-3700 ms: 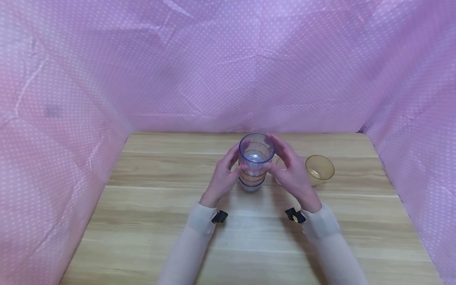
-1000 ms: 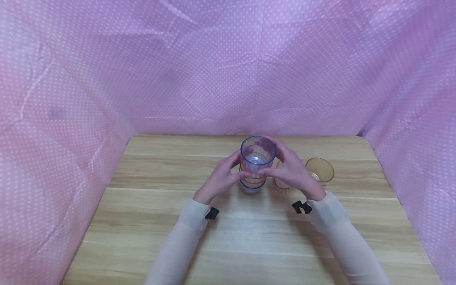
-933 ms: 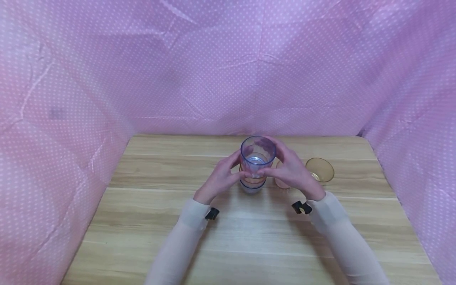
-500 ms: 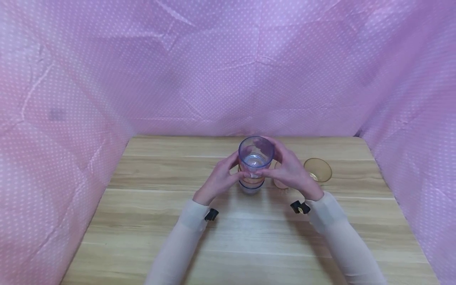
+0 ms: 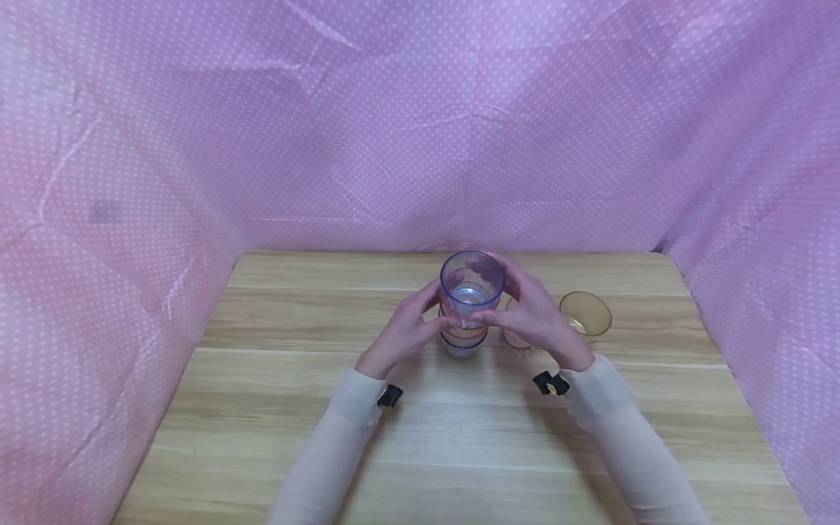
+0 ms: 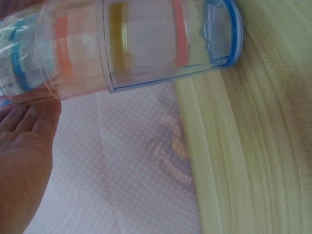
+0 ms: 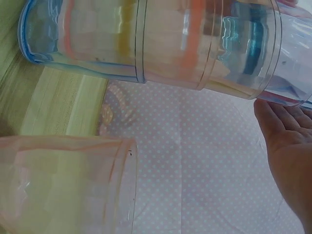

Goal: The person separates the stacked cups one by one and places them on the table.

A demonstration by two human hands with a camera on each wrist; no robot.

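A tall stack of nested clear tumblers [image 5: 469,290] stands upright on the table, the top one violet-blue at the rim. The wrist views show blue, orange and yellowish bands through the walls of the stack [image 6: 146,39]. My left hand [image 5: 408,324] holds its upper part from the left, thumb in front and fingers round the side. From the right, my right hand [image 5: 534,317] holds it likewise, its thumb tip near the left one. A pinkish tumbler [image 7: 63,187] stands beside the stack, partly hidden behind the right hand in the head view.
Farther right stands a single amber tumbler [image 5: 587,310], its base overlapped by the right hand's wrist side. The wood-grain table [image 5: 275,408] meets pink dotted cloth [image 5: 367,146] at the back and sides. A black wrist camera [image 5: 390,396] sits on each sleeve cuff.
Since the earliest frame both hands have slid slightly lower on the stack, with thumbs closer together and forearms farther apart. Over the last second almost nothing has moved.
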